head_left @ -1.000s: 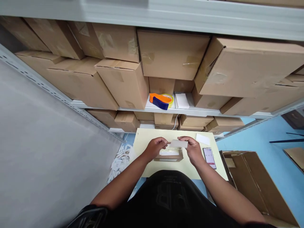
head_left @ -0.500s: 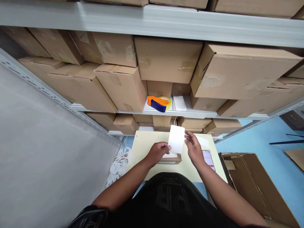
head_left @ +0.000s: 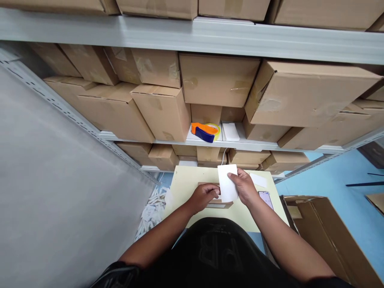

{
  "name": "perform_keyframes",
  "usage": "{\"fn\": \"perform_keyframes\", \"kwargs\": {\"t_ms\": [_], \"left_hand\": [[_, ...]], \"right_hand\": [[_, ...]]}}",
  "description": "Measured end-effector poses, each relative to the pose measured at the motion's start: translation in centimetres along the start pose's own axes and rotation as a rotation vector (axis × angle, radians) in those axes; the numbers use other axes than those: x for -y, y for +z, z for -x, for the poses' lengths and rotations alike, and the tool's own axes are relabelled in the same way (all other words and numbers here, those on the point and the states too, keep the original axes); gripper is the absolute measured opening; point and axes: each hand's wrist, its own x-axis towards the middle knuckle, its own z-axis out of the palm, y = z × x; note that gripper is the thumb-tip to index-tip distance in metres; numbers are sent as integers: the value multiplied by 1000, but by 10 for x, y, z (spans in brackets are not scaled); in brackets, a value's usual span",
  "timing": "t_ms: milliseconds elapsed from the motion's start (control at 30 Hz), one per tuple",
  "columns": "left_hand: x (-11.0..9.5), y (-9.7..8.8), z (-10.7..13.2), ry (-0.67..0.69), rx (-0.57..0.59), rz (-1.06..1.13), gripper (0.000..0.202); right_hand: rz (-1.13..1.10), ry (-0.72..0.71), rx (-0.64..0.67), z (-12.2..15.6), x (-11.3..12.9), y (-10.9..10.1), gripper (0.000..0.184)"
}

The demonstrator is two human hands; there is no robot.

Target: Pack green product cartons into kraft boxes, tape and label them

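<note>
My right hand point(head_left: 245, 186) grips a white rectangular card or flat packet point(head_left: 227, 182), held upright over a small pale yellow table point(head_left: 186, 182). My left hand point(head_left: 205, 197) rests with curled fingers on a small brown cardboard box point(head_left: 216, 203) lying on the table just under the white piece. A phone point(head_left: 265, 199) with a lit screen lies on the table to the right of my right hand. A white slip point(head_left: 258, 180) lies behind it.
Metal shelving packed with cardboard boxes point(head_left: 217, 80) rises behind the table. An orange and blue tape dispenser point(head_left: 205, 131) and a white packet point(head_left: 230, 131) sit on a shelf. A heap of white pieces point(head_left: 151, 210) lies on the floor at left; an open carton point(head_left: 327, 236) stands at right.
The white piece went from flat between both hands to upright. Now only my right hand holds it, and my left hand has dropped onto the small box.
</note>
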Motion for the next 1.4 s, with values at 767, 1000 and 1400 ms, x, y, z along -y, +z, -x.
{"fn": "perform_keyframes", "kwargs": {"t_ms": [767, 1000, 1400], "left_hand": [[8, 7, 3, -121, -8, 146, 43], [2, 14, -2, -238, 17, 322, 55], [-1, 15, -4, -105, -221, 210, 36]], "right_hand": [[37, -336, 127, 28, 13, -10, 18], [-27, -158, 278, 40, 23, -16, 39], [151, -35, 242, 40, -13, -16, 55]]}}
